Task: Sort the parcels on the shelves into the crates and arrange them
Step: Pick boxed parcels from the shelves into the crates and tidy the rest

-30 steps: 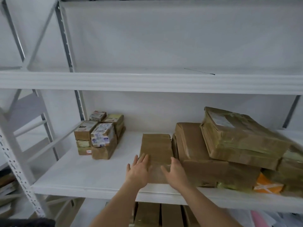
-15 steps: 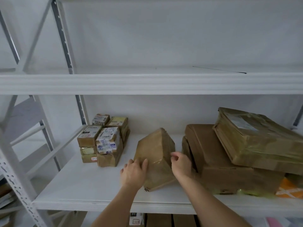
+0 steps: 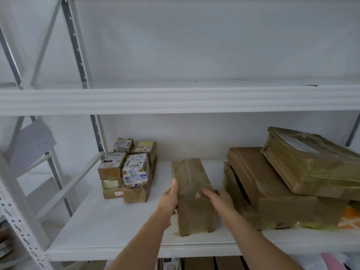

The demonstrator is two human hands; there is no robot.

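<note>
A long brown taped parcel [image 3: 191, 184] stands on its narrow side in the middle of the white shelf [image 3: 109, 227]. My left hand [image 3: 170, 197] grips its left face, thumb up along the upper edge. My right hand [image 3: 220, 199] holds its right side, fingers laid over the top near the front. Left of it is a stack of small labelled parcels [image 3: 128, 168]. To the right lies a big brown parcel [image 3: 259, 184] with a taped flat parcel [image 3: 311, 158] resting on top.
An orange parcel [image 3: 349, 217] peeks out at the far right under the big ones. An upper shelf beam [image 3: 175, 98] crosses above. White rack uprights [image 3: 21, 230] stand at the left. More cardboard boxes [image 3: 198, 264] show on the level below.
The parcel lay flat a second ago, was tipped up on a corner, and now stands on its narrow side with both hands clasping it.
</note>
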